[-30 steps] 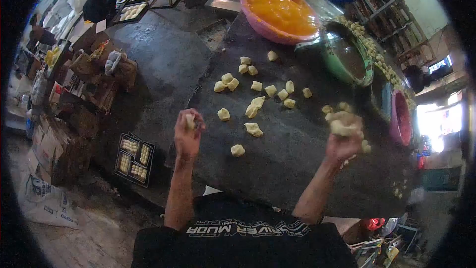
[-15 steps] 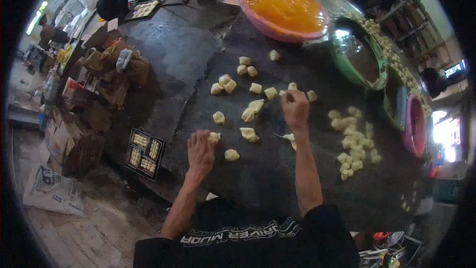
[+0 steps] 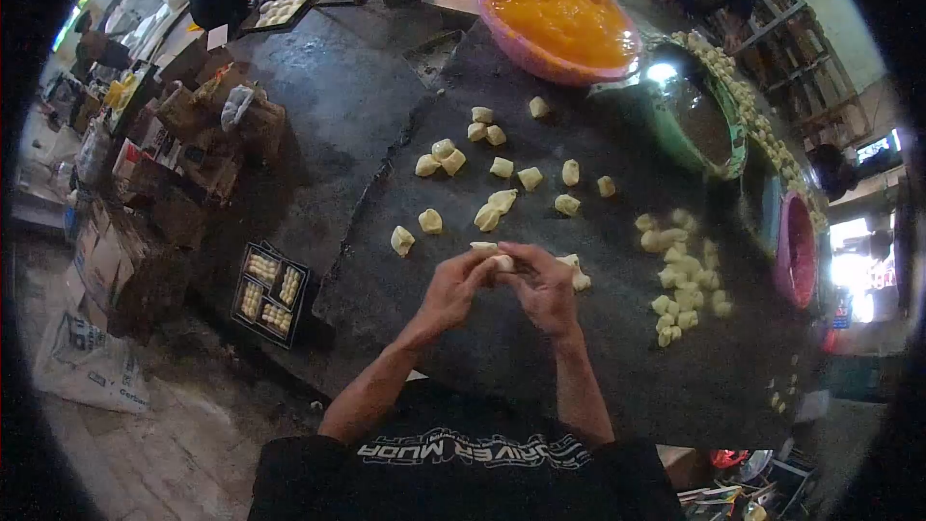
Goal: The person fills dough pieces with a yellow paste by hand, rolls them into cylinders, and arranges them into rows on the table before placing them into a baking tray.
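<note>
My left hand [image 3: 453,291] and my right hand [image 3: 542,287] meet over the dark table in front of my chest. Their fingertips pinch a small pale piece of dough [image 3: 503,263] between them; my fingers partly cover it. Just beyond the fingertips shows another pale dough piece [image 3: 483,246]. Beside my right hand lies a flattened dough lump [image 3: 579,273], partly hidden by that hand. To the left of my left hand are two dough pieces, the nearer one a pointed lump [image 3: 402,241]. More cut dough pieces [image 3: 502,167] are scattered farther out.
A pink basin of orange filling [image 3: 559,14] stands at the far edge, with a green basin [image 3: 694,116] and a pink bowl [image 3: 797,249] to the right. A dough pile [image 3: 687,280] lies right. A black tray [image 3: 271,293] of small dough balls sits left. Other people work behind.
My right hand has come back from the far dough pieces and my left hand has moved right. They now meet with a dough piece between them. The view has shifted slightly.
</note>
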{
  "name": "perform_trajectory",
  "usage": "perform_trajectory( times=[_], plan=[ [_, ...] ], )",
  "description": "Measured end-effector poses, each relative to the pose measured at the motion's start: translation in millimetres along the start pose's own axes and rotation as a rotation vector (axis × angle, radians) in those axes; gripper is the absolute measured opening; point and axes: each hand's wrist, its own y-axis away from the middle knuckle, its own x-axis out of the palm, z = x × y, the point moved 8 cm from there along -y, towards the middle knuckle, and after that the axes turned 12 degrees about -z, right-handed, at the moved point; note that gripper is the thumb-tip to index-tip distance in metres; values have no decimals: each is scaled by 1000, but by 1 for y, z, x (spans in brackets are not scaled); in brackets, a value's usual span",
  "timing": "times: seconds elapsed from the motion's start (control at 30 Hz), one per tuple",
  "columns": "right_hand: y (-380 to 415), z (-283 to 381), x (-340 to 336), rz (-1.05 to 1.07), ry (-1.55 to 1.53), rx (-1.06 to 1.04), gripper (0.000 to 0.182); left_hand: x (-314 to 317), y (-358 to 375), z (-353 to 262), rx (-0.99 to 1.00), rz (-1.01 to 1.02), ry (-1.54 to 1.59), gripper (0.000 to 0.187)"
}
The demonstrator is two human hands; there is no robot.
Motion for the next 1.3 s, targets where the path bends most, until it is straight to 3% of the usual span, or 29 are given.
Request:
perform_trajectory(
  times=[0.07, 0.17, 0.2, 0.33, 0.4, 0.43, 0.5, 0.53, 0.57, 0.67, 0.73, 0.77, 0.83, 0.87, 0.9, 0.97, 1.13, 1.2, 1.23, 1.27, 1.3],
  plan=[
    [-3, 16, 11, 60, 146, -151, 39, -3, -4, 11, -24, -6, 71, 25],
    [-13, 41, 16, 2, 73, -190, 32, -18, -4, 4, -29, -103, 171, 24],
    [-24, 35, 17, 10, 68, -199, 32, -27, -3, -1, -11, -186, 205, 24],
    [-128, -30, 10, -244, 418, -125, 22, -31, -1, -5, 43, -191, 260, 23],
    [-165, -26, 30, -369, 816, -511, 22, -8, 4, -2, -27, -104, 117, 22],
    [-181, -39, 35, -372, 813, -503, 22, 2, 5, 1, -31, -102, 110, 22],
    [-199, -66, 47, -249, 819, -471, 21, 30, 9, -2, 226, 36, -341, 23],
    [-196, -52, 33, -239, 623, -374, 18, 34, 8, 4, 160, 59, -375, 22],
    [-185, -36, 17, -237, 630, -367, 18, 36, 5, 5, 154, 64, -370, 22],
    [-119, -35, -54, -390, 128, -73, 22, 38, -5, 15, 46, -22, -68, 26],
    [-79, -45, -80, -398, 39, 3, 24, 63, -8, -18, 763, -96, -674, 33],
    [-62, -43, -85, -345, 30, 19, 24, 69, -12, -25, 759, -87, -660, 33],
    [-35, -40, -91, -298, 32, 51, 25, 73, -31, -15, 137, 14, 1, 38],
    [-21, -30, -81, -235, 105, -43, 25, 88, -29, -7, -65, 177, 331, 35],
    [-10, -20, -70, -171, 173, -142, 26, 90, -26, -6, -78, 187, 330, 35],
    [3, -15, -69, -195, 217, -109, 26, 89, -24, 3, -103, 203, -7, 32],
    [34, -41, -54, -180, 185, 32, 22, 62, -7, 43, -202, 205, 106, 23],
    [41, -55, -39, -63, -86, 253, 19, 46, -3, 39, -194, 209, 197, 20],
    [40, -53, -41, -64, -89, 247, 19, 35, -2, 27, -203, 185, 140, 20],
    [37, -47, -46, -83, -282, 231, 18, 22, -3, 20, -208, 161, 83, 19],
    [33, -40, -50, -98, -474, 215, 17, 3, -21, 12, -82, 45, 301, 18]
  ],
)
